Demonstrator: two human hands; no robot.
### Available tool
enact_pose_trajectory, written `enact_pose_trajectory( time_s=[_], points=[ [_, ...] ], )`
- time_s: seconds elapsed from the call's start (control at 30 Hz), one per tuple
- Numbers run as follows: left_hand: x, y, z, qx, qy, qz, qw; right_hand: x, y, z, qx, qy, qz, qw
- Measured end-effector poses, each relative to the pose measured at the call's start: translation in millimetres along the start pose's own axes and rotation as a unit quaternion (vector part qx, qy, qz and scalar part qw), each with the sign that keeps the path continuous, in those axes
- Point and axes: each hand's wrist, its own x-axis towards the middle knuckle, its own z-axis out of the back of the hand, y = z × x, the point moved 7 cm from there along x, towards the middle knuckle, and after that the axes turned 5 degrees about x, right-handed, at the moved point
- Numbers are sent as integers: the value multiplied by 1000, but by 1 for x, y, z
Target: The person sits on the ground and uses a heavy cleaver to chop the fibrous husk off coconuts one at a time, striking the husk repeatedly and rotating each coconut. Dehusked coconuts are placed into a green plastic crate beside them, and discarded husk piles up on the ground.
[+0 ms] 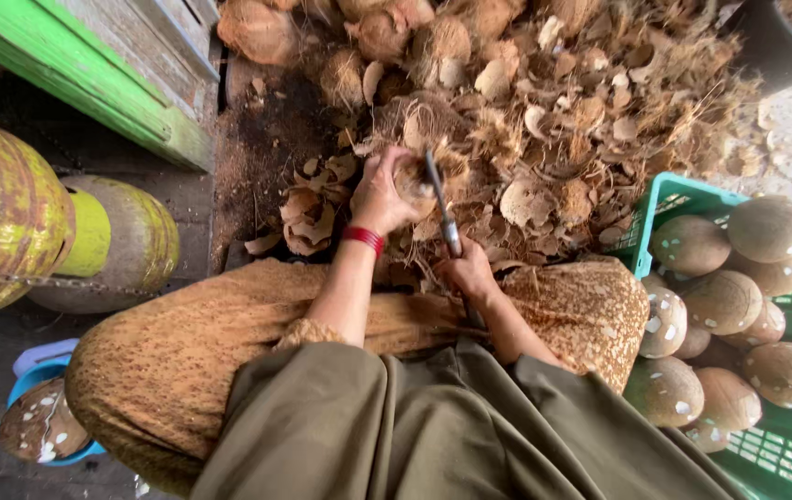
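The coconut (412,182) sits in the left hand (379,196), held just above the person's knees and in front of the big heap of husk and shell scraps (544,120). The left fingers are wrapped round its near side, gripping it firmly; a red bangle (364,238) circles that wrist. The right hand (468,271) is clenched on the handle of a knife (442,208), whose blade rests against the coconut's right face.

The step in hand looks like paring the brown skin or shell off the nut, and it seems partway through, as brown fibre still shows on the surface. The next stroke would call for a steady hold by the left hand, a slight turn of the nut to offer an uncut patch, and a controlled cut kept clear of the left fingers.

The knife's long axis runs nearly straight away from the person, tip pointing up toward the heap and a little left. The coconut is too rounded and covered to give an axis.

To the right, a green crate (785,454) holds pared coconuts (720,301). To the left lie yellow-green gas cylinders (7,213).
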Motion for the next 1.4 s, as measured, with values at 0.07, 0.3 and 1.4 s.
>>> enact_pose_trajectory(
  time_s=[0.07,0.3,1.4],
  points=[
    [0,-1,-1,71,-27,39,996,-10,26,5,-52,2,53,997],
    [2,-4,-6,121,-45,55,990,-52,75,15,19,-53,324,944],
    [-9,-2,3,155,-35,76,984,-29,70,4,-52,53,26,997]
  ],
)
